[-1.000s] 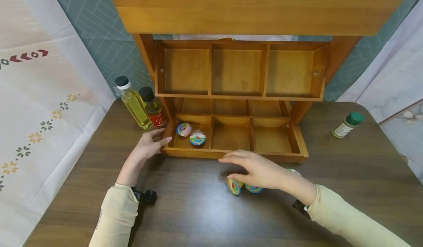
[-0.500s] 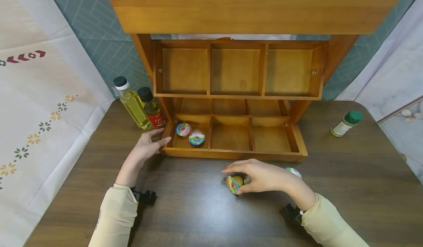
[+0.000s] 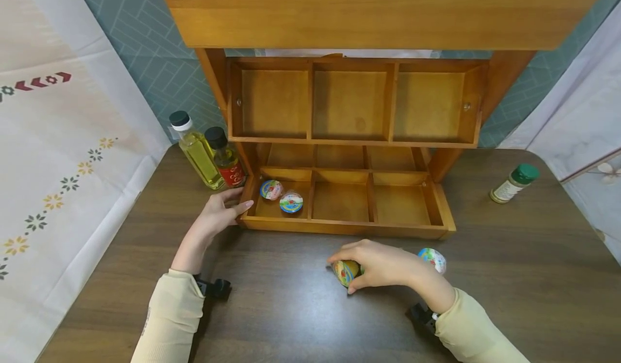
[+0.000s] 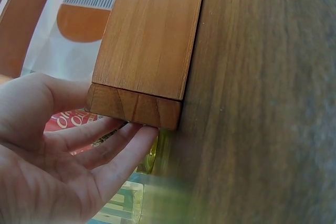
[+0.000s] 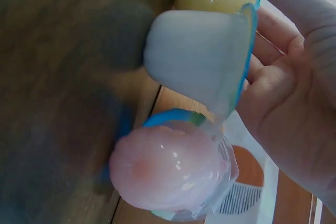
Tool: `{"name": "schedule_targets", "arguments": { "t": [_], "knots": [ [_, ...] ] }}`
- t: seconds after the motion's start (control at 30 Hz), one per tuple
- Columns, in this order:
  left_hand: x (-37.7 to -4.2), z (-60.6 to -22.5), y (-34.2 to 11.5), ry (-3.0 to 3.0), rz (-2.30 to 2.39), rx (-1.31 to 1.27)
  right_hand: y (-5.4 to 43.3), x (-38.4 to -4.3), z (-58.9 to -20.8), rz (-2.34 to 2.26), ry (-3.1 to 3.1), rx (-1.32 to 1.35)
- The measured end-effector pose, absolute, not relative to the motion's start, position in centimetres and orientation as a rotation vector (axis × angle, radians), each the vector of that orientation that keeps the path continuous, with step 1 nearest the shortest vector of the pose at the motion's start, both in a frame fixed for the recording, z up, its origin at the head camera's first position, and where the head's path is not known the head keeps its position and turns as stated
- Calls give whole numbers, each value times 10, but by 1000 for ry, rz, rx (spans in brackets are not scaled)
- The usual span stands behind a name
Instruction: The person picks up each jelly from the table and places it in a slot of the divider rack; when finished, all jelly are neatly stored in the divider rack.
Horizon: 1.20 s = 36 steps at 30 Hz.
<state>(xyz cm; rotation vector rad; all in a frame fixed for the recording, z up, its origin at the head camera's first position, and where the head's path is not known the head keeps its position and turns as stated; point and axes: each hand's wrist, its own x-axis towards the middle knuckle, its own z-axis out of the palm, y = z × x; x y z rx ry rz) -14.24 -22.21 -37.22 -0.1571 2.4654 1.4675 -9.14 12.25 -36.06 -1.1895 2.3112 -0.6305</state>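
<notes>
My right hand (image 3: 380, 263) is low over the table, thumb and fingertips around a small yellow jelly cup (image 3: 345, 272). In the right wrist view, a whitish jelly cup (image 5: 189, 51) sits beneath the palm, beside the yellow one, and a pink jelly cup (image 5: 168, 166) lies nearer the wrist. My left hand (image 3: 218, 212) holds the left end of the wooden rack (image 3: 276, 224), thumb over the rim and fingers against the outer side. Two jelly cups, one with a pink body (image 3: 270, 190) and one with a blue-green lid (image 3: 291, 202), lie in the bottom left compartment.
Two oil bottles, a tall one (image 3: 201, 158) and a red-labelled one (image 3: 228, 163), stand left of the rack near the left hand. A green-capped spice jar (image 3: 515, 183) is on the right. The rack's upper tier (image 3: 378, 22) overhangs the lower ones.
My right hand has drawn back from the rack's front edge and down, and its fingers have come around the yellow jelly cup. The cup near its wrist is now more exposed. The left hand stays put.
</notes>
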Motion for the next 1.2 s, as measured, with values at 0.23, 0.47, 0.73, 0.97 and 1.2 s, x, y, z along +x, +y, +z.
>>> {"name": "schedule_targets", "arguments": {
  "t": [0.23, 0.47, 0.73, 0.97, 1.2],
  "knots": [
    [-144, -373, -222, 2458, 1477, -165, 110, -93, -354, -450, 2347, -1196],
    [-146, -372, -222, 2466, 1453, -162, 105, -96, -345, -395, 2336, -1246],
    [-144, -372, -224, 2450, 1459, -175, 118, -105, -339, -590, 2363, -1250],
    [-144, -373, -224, 2449, 1465, -169, 137, -118, -324, -780, 2350, -1285],
    [-144, -373, -223, 2448, 1465, -168, 137, -132, -317, -868, 2475, -1356]
  ]
}}
